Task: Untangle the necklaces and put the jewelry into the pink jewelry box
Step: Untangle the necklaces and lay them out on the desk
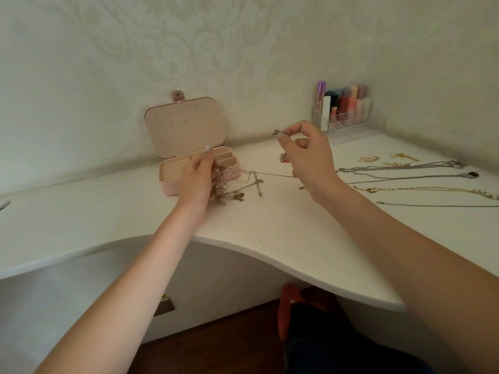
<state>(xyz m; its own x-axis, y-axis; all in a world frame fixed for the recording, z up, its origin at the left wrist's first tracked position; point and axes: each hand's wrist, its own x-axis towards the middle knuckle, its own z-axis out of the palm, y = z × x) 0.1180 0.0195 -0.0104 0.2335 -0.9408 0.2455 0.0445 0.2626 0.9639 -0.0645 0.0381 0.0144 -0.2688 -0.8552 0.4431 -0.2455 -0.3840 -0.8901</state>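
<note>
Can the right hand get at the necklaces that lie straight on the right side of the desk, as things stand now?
Probably not at once. The way over the desk to the straightened necklaces looks free, but the right hand is busy: it pinches a small pendant of a chain and must let go first.

I saw a pale pink jewelry box (172, 184) with a beige inside; its raised lid (185, 125) was dotted with small dark holes. The desk (270, 225) was plain white. The wall (216, 49) behind was cream, with a faint pale damask leaf pattern. On the right lay silver chains (399, 168) and a gold chain (421, 189) with white beads at its far-right end. The tangle of necklaces (229, 194) in the middle looked silver and dull bronze. The clear organizer (348, 122) at the far right held tubes in purple, black, white, red, coral and pink. The floor (229, 341) below was dark brown wood, with something orange-red (287, 306) on it.
</note>
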